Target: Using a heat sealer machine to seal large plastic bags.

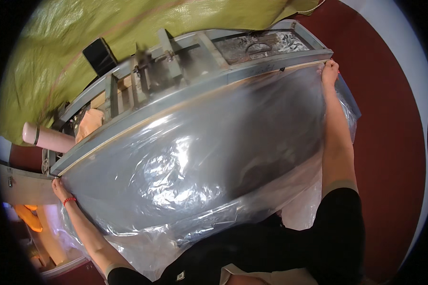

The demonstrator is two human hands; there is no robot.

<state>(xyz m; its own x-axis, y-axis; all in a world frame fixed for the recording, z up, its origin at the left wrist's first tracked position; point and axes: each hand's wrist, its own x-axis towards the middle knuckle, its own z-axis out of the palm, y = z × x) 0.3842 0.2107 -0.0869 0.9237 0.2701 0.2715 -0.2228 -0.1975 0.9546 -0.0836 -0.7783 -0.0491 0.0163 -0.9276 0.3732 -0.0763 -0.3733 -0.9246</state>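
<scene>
A wide sheet of clear plastic film point(190, 161) is spread over a grey work surface in front of me, glossy and wrinkled towards my body. My left hand point(60, 189), with a red bead bracelet point(69, 199) at its wrist, is closed on the film's far left corner. At the far right corner my right hand point(330, 74) grips the film, fingers curled. Both arms are stretched wide apart. Along the film's far edge runs a thin pale strip point(195, 105), beside a long grey metal frame point(185, 90). A small black clip-like piece point(282, 70) sits near the strip's right part.
Behind the strip, the frame has crossbars and blurred metal fittings point(145, 71). A pink bottle point(50, 137), a peach cloth point(89, 124) and a black phone-like slab point(100, 56) lie at the left. A yellow-green tarp point(142, 19) covers the back; dark red floor point(385, 156) shows right.
</scene>
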